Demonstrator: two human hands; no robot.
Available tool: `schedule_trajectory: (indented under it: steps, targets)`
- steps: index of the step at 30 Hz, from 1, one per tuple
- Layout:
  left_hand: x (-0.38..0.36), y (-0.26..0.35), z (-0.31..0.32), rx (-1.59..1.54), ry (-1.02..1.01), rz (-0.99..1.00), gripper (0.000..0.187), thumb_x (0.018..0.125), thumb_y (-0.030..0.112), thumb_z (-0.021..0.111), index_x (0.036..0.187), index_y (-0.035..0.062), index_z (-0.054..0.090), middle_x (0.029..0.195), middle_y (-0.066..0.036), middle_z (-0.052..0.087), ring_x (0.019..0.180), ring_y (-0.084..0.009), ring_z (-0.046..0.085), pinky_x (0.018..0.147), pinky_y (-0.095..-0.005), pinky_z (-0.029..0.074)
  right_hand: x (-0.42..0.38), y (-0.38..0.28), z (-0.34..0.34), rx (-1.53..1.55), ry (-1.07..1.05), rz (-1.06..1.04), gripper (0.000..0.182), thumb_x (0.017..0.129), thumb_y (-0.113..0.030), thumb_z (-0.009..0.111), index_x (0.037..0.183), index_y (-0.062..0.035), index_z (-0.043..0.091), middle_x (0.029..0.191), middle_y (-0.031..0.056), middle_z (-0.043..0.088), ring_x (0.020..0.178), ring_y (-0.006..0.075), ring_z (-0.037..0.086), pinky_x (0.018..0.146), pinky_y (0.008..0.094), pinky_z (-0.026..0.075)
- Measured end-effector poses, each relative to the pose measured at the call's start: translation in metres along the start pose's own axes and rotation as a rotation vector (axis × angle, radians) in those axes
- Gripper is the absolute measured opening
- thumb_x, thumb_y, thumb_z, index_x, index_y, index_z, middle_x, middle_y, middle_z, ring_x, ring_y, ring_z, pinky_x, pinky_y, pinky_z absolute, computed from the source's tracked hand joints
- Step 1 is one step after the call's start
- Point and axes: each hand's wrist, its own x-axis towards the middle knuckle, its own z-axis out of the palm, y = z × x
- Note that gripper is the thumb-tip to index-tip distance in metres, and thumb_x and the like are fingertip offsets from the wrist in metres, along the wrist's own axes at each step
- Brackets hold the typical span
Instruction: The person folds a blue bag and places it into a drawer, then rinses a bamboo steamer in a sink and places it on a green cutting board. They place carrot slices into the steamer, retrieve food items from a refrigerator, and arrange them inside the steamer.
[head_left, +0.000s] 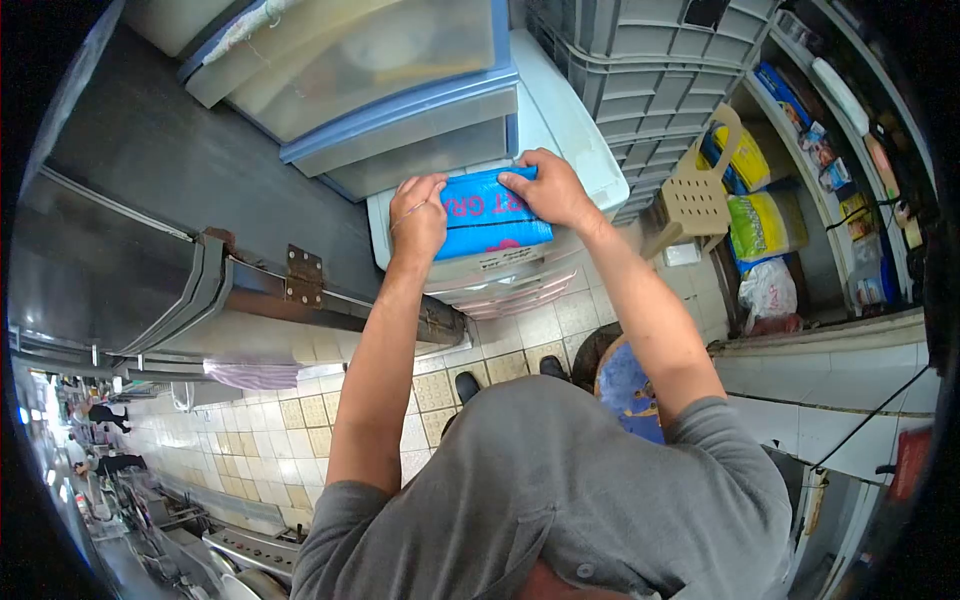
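A bright blue plastic packet with pink lettering lies on the pale top of a plastic drawer unit, at its front edge. My left hand is closed over the packet's left end, with the fingers curled at its far corner. At the other end, my right hand grips the far right corner, thumb across the upper face. The far edge of the packet looks folded or rolled under my fingers. What the packet contains is hidden.
Clear-fronted drawers with blue frames stand behind the packet. Grey crates are stacked to the right, near a small beige plastic chair and a loaded shelf. A dark metal cabinet fills the left. A round blue-topped stool stands by my legs.
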Motion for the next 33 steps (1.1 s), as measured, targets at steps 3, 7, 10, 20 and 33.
schedule_trajectory:
  steps: [3,7,10,20,33]
  targets:
    - [0.003,-0.002,0.003,-0.051,-0.031,-0.027,0.012,0.090,0.003,0.069,0.099,0.0043,0.076,0.095,-0.018,0.074,0.089,-0.0333,0.071,0.082,-0.0385,0.055,-0.009,0.001,0.003,0.129,0.104,0.078,0.031,0.093,-0.033,0.069,0.094,-0.0019,0.072,0.099,0.0235,0.068,0.093,0.0403,0.067,0.083,0.0471,0.053]
    - [0.010,-0.002,0.003,-0.037,-0.147,-0.061,0.010,0.092,0.006,0.068,0.097,0.0041,0.076,0.096,-0.019,0.073,0.093,-0.0362,0.069,0.082,-0.0427,0.054,-0.015,0.000,0.012,0.252,0.280,-0.037,0.027,0.095,-0.027,0.066,0.087,-0.0007,0.069,0.093,0.0213,0.068,0.084,0.0407,0.065,0.077,0.0476,0.051]
    - [0.012,-0.008,0.006,0.090,-0.276,-0.026,0.013,0.091,0.007,0.067,0.100,0.0058,0.076,0.103,-0.016,0.073,0.100,-0.0355,0.068,0.087,-0.0431,0.053,-0.008,0.011,0.011,-0.016,0.250,-0.144,0.023,0.097,-0.023,0.065,0.089,-0.0023,0.070,0.085,0.0174,0.068,0.084,0.0372,0.065,0.076,0.0450,0.050]
    - [0.002,0.029,0.011,0.198,-0.549,0.245,0.041,0.101,0.028,0.056,0.137,0.0109,0.063,0.148,-0.014,0.056,0.143,-0.0333,0.045,0.122,-0.0544,0.027,-0.002,0.011,0.004,-0.447,-0.038,-0.076,0.020,0.095,-0.022,0.060,0.099,-0.0058,0.072,0.105,0.0128,0.070,0.107,0.0334,0.059,0.087,0.0514,0.043]
    - [-0.006,0.016,0.025,0.476,-0.762,0.362,0.067,0.104,0.044,0.049,0.160,0.0116,0.033,0.159,-0.012,0.044,0.149,-0.0301,0.038,0.124,-0.0540,0.020,-0.049,-0.017,0.022,-0.477,-0.192,-0.238,0.078,0.100,-0.055,0.050,0.155,-0.0021,0.037,0.160,0.0157,0.041,0.152,0.0318,0.032,0.120,0.0627,0.025]
